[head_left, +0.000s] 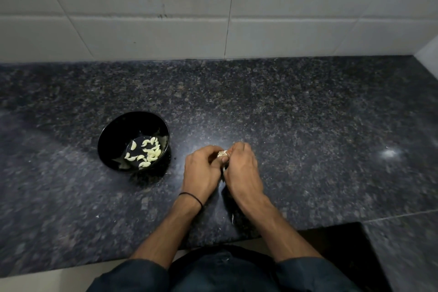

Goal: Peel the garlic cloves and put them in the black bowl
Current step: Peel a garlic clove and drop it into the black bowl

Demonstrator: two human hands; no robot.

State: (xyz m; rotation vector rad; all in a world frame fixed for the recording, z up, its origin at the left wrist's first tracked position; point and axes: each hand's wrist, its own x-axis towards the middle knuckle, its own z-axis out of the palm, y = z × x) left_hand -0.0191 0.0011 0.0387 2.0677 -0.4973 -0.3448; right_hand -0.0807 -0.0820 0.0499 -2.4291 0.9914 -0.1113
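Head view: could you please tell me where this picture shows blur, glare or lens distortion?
Head view: motion blur smears the granite countertop; a glare spot shines at right; grout lines on the tiled wall splay from the wide lens; the peeled cloves in the black bowl read clearly; the garlic clove pinched between left hand and right hand is soft.

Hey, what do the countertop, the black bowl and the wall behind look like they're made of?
The countertop looks like polished dark granite: speckled grain, bright glare spots. The black bowl is smooth and glossy, maybe plastic or glazed ceramic; the look leaves it open. The wall is white glazed tile, with grout lines showing.
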